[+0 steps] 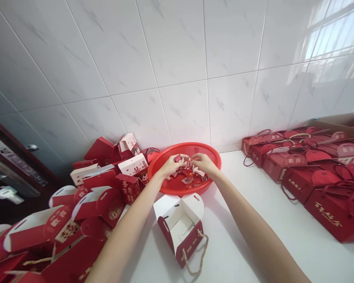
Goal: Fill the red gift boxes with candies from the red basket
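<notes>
Both of my hands reach into a red plastic basket (183, 191) that holds small wrapped candies (189, 180). In its left half, my left hand (168, 166) is closed around a red wrapped candy (177, 158) that shows at its fingertips. Opposite it, my right hand (205, 163) has bent fingers closed in at the candies; what they hold is partly hidden. Between my forearms stands an open red gift box (191, 241), with its flaps up, a white inside and a rope handle hanging at the front. I see nothing inside this box.
Several open red boxes (91, 208) crowd the left side. On the right stand rows of closed red boxes (318, 204) with cord handles, beside a cardboard carton (336, 120). A tiled wall (183, 110) rises behind the white tabletop (230, 243). Keys (8, 193) hang at far left.
</notes>
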`<action>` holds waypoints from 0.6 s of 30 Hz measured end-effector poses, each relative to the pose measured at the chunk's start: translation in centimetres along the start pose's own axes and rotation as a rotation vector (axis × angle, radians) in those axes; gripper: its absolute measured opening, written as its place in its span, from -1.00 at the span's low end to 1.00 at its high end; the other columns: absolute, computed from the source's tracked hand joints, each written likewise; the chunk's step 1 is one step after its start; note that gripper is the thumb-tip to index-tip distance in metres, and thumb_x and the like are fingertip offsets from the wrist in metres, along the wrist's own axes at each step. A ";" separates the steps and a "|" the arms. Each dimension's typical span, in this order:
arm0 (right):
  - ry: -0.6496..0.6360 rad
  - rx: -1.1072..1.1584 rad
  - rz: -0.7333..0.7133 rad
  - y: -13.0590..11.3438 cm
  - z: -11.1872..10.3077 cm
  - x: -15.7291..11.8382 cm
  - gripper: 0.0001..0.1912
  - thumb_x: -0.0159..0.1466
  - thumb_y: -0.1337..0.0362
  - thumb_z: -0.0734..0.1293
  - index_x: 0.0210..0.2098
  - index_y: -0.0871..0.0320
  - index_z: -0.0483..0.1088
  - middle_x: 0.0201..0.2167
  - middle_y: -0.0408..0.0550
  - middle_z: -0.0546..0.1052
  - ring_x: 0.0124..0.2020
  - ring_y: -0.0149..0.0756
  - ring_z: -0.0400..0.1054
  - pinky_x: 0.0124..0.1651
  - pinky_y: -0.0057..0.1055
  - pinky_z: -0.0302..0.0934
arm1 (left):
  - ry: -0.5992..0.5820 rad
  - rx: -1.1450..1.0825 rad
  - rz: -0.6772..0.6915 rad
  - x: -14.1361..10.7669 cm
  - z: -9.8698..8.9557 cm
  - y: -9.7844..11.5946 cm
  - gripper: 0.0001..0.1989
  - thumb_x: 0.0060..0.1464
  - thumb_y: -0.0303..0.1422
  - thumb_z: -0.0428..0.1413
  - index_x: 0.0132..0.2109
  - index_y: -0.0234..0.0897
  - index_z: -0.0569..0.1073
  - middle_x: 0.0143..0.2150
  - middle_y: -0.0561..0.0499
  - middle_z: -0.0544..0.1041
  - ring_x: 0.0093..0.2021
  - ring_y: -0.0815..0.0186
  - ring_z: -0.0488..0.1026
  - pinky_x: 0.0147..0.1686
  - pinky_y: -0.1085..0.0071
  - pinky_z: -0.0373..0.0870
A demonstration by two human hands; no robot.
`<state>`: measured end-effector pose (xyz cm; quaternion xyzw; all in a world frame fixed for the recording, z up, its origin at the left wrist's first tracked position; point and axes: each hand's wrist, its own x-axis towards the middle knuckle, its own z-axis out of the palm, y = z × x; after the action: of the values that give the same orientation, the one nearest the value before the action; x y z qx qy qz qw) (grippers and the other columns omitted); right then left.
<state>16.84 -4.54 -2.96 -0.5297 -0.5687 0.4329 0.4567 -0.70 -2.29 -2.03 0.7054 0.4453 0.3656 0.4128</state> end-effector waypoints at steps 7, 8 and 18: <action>-0.072 0.119 0.025 -0.2 0.0 -0.4 -0.66 0.03 0.38 0.44 -0.18 0.16 0.41 -0.40 -0.13 0.45 -0.38 -0.30 0.42 -0.40 -0.41 0.34 | 0.003 -0.280 -0.047 -0.3 0.1 0.8 -0.55 -0.22 -0.42 0.28 -0.07 -0.24 0.55 -0.25 0.03 0.61 -0.24 0.26 0.54 -0.15 0.34 0.46; -0.087 0.132 0.021 -0.2 0.0 -0.4 -0.68 0.02 0.37 0.45 -0.20 0.16 0.42 -0.42 -0.13 0.44 -0.38 -0.30 0.42 -0.40 -0.40 0.35 | 0.001 -0.309 -0.065 -0.3 0.2 0.9 -0.56 -0.20 -0.42 0.28 -0.06 -0.24 0.55 -0.27 0.03 0.61 -0.25 0.25 0.55 -0.17 0.34 0.47; 0.072 0.129 -0.048 0.6 -0.1 0.3 -0.72 -0.03 0.34 0.40 -0.32 0.12 0.32 -0.49 -0.22 0.42 -0.48 -0.38 0.35 -0.47 -0.46 0.16 | -0.003 -0.443 -0.193 -0.7 0.2 2.3 -0.69 0.05 -0.22 0.13 -0.16 -0.33 0.60 -0.31 -0.11 0.64 -0.29 0.15 0.60 -0.30 0.28 0.55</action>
<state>17.11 -4.20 -3.52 -0.5008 -0.5354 0.4380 0.5202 0.00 -3.63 -0.17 0.5525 0.4190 0.4120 0.5911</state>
